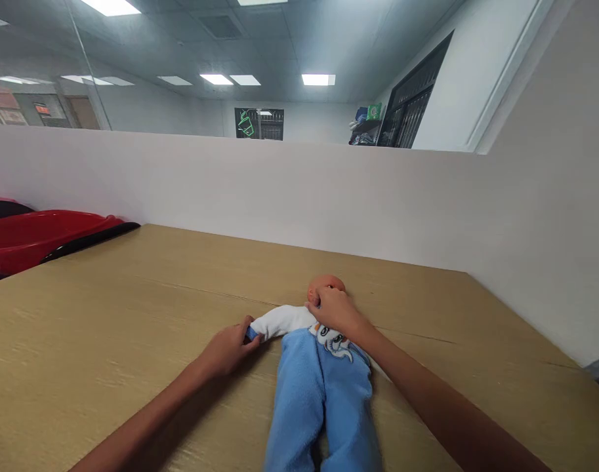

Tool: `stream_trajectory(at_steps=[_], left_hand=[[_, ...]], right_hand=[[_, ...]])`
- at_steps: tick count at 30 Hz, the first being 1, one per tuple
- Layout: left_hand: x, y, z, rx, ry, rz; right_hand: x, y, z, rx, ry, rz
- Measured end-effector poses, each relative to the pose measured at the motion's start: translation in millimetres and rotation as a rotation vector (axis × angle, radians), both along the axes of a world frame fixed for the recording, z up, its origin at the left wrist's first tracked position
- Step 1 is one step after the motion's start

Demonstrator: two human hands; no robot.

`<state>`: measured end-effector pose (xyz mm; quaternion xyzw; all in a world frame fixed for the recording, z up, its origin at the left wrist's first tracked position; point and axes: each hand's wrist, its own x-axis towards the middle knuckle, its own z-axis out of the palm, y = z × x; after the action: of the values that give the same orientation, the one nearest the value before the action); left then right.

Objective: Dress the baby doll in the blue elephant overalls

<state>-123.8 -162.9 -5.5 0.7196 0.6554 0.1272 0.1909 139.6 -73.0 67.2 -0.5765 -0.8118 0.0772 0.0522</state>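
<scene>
A baby doll (327, 286) lies on its back on the wooden table (107, 328), head away from me, dressed in a blue fleece romper (319, 393) with white sleeves and an elephant print on the chest. My left hand (227, 347) pinches the blue cuff at the end of the doll's white left-side sleeve (279, 321), fingers closed on it. My right hand (334, 308) rests at the doll's neck, fingers closed on the romper's collar just under the head.
A white partition wall (279, 190) runs along the table's far edge and right side. A red and black tub-like object (38, 239) sits at the far left. Beyond the partition are ceiling lights and a dark window grille (412, 105).
</scene>
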Motion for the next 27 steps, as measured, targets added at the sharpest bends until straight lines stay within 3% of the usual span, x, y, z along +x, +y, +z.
stream_trajectory(at_steps=[5, 9, 13, 18, 22, 27], left_hand=[[-4.5, 3.4, 0.7, 0.010, -0.029, -0.016], [-4.2, 4.7, -4.1, 0.036, 0.054, -0.031], [-3.8, 7.8, -9.1, 0.071, 0.121, -0.047], [-0.3, 13.1, -6.6, 0.104, 0.242, -0.037], [34.9, 8.5, 15.1, 0.239, 0.164, -0.072], [120.3, 9.3, 49.7, 0.449, -0.114, -0.533]], right_hand=[[47.8, -19.4, -3.3, -0.169, 0.150, 0.178], [99.3, -42.9, -20.3, -0.329, 0.420, 0.268], [137.1, -68.0, -42.8, -0.245, 0.405, 0.193], [169.0, -94.6, -64.7, -0.027, 0.375, 0.216], [200.8, -107.5, -85.4, 0.155, 0.353, 0.118], [228.7, -112.8, -107.3, 0.199, 0.361, -0.127]])
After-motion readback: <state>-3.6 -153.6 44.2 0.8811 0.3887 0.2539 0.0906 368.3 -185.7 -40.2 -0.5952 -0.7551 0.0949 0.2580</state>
